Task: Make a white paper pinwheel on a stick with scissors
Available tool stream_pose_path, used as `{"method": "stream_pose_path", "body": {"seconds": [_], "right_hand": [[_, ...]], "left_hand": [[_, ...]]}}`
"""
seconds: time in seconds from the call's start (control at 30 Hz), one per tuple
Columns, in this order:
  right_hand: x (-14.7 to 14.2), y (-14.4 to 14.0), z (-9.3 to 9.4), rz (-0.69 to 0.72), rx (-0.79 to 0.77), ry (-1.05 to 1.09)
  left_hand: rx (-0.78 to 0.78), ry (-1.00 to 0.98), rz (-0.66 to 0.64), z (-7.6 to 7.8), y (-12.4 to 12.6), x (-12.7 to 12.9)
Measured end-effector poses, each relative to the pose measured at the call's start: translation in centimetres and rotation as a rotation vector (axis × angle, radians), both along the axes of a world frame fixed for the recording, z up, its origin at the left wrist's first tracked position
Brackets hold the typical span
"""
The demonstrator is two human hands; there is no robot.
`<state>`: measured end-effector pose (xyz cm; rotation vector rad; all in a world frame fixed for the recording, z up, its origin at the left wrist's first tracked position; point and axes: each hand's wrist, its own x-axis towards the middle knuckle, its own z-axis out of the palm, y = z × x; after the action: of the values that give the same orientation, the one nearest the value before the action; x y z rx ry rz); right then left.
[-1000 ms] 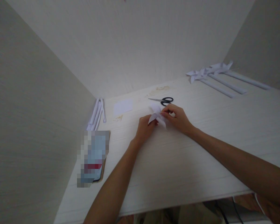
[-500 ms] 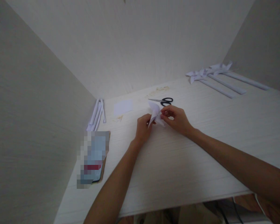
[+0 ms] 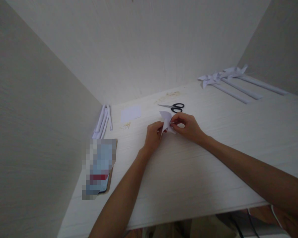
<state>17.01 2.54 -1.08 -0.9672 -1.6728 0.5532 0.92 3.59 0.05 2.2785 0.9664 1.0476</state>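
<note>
Between my hands, above the middle of the white table (image 3: pixel 183 175), is a white paper pinwheel (image 3: pixel 166 118) with curled blades. My left hand (image 3: pixel 154 135) is closed on its left side, its fingertips partly behind the paper. With thumb and index finger, my right hand (image 3: pixel 186 125) pinches the pinwheel near its centre from the right; any small part between those fingertips is hidden. Just beyond the hands lie scissors (image 3: pixel 174 107) with black handles, blades pointing left.
A flat white paper sheet (image 3: pixel 130 113) lies left, with small thin sticks (image 3: pixel 126 125) below it. Rolled paper tubes (image 3: pixel 103 121) and a blurred phone (image 3: pixel 100 167) are farther left. Several finished pinwheels on paper sticks (image 3: pixel 243 87) lie back right. Walls enclose the table's back and sides.
The pinwheel has turned slightly and its upper blade sits a little lower and to the right. My right fingers have closed in on its centre. The other things have stayed put.
</note>
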Motion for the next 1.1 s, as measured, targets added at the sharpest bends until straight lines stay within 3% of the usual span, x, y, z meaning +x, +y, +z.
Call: {"method": "stream_pose_path", "body": {"seconds": [0.27, 0.77, 1.1], "right_hand": [[0.09, 0.02, 0.06, 0.006, -0.027, -0.034], [0.07, 0.22, -0.16, 0.005, -0.089, -0.041], [0.03, 0.04, 0.27, -0.004, -0.048, -0.123]], "left_hand": [[-0.022, 0.031, 0.046, 0.00, 0.08, 0.22], [-0.047, 0.024, 0.016, -0.41, 0.24, 0.22], [-0.058, 0.008, 0.016, -0.44, 0.22, 0.21]]}}
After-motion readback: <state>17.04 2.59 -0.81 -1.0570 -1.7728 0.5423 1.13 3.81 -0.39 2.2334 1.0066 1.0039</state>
